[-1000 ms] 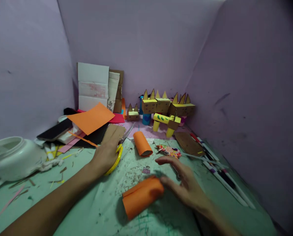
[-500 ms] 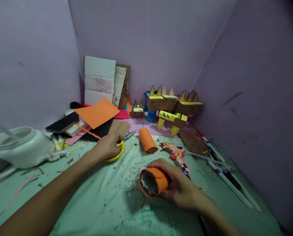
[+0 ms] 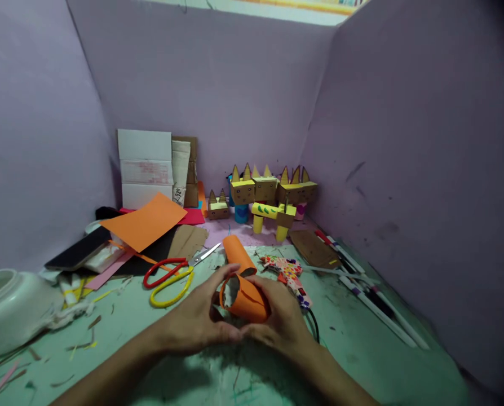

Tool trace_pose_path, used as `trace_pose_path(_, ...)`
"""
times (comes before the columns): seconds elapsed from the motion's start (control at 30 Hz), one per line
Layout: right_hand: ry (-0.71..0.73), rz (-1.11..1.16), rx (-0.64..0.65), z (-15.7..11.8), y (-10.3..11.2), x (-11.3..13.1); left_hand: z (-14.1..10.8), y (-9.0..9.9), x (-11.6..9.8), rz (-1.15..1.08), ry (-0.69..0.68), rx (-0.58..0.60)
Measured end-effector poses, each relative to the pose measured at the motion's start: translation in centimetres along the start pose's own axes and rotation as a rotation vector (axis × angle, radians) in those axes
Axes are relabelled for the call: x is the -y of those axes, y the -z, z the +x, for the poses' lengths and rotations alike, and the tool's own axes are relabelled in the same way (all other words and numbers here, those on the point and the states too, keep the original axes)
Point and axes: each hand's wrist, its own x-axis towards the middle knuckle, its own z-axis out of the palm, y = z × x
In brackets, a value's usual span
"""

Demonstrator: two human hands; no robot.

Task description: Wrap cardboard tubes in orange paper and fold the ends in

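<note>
Both hands are around an orange paper-covered tube [image 3: 248, 303] held low over the table, its hollow end tilted toward the left. My right hand [image 3: 286, 316] grips its right side. My left hand [image 3: 195, 321] curves around the open end, fingers at the upper rim and thumb below, near the right thumb. Just behind lies a second orange tube [image 3: 238, 254]. Scissors [image 3: 168, 286] with one red and one yellow handle rest left of the tubes, blades pointing away to the right. A floral-patterned piece [image 3: 288, 269] lies beyond my right hand, partly hidden.
Cardboard-headed figures [image 3: 264, 189] with pointed horns stand at the back wall. On the left are orange paper [image 3: 146, 221], a dark phone-like slab [image 3: 80, 248] and a white pot [image 3: 19, 310]. Markers [image 3: 379, 310] and brown cardboard [image 3: 315, 248] lie right. Scraps litter the green cover.
My left hand has let go of the scissors, leaving them on the table, and come over to the tube in my right hand. The camera view has shifted.
</note>
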Motion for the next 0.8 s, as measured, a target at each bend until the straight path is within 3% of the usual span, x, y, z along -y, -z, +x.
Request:
trace_pose_path(0.1,0.043,-0.021,-0.014,0.0,-0.1,-0.1,0.4,-0.9,1.1,0.006,-0.087,-0.086)
trace_pose_path(0.23,0.054,0.054,0.004,0.0,0.1,0.1,0.7,-1.1,1.6,0.052,-0.106,-0.138)
trace_pose_path(0.4,0.034,0.131,-0.188,-0.3,0.7,0.6,0.6,-1.5,1.3,0.093,-0.035,-0.154)
trace_pose_path(0.8,0.092,0.249,-0.142,-0.4,0.8,0.9,0.3,-2.2,1.0,0.286,0.045,-0.245)
